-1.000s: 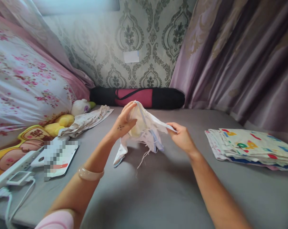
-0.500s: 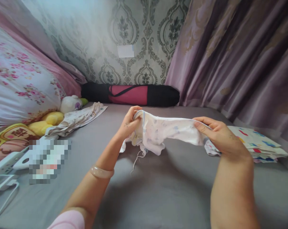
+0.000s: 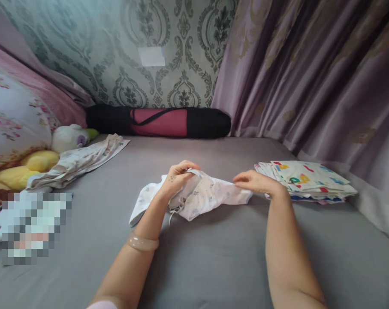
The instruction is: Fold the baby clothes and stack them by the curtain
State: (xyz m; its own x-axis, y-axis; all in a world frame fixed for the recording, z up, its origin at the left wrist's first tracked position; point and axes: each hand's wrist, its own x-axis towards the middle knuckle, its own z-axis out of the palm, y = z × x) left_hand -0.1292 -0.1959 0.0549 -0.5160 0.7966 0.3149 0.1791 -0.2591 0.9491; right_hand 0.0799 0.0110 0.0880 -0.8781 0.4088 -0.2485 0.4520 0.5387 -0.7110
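A small white baby shirt (image 3: 202, 195) with a faint blue print and thin tie strings lies spread over the grey bedsheet. My left hand (image 3: 179, 177) is closed on its blue-edged border near the middle, fingers curled over the fabric. At the right, my right hand (image 3: 257, 182) pinches the upper edge of a sleeve, thumb and fingers together. One part of the shirt stretches out to the left behind my left wrist. The strings hang below my left hand, against the cloth.
Folded clothes (image 3: 313, 180) are stacked at the right, by the purple curtain (image 3: 271, 73). A black and red long bag (image 3: 158, 122) lies along the wall. Leftward are a crumpled garment (image 3: 81, 161), plush toys (image 3: 41, 161), a floral pillow (image 3: 17, 116) and a blurred-out item (image 3: 36, 227).
The shirt has come down from being held stretched in the air onto the bed. My right hand has moved left and lower along the sleeve. The view has shifted to the right.
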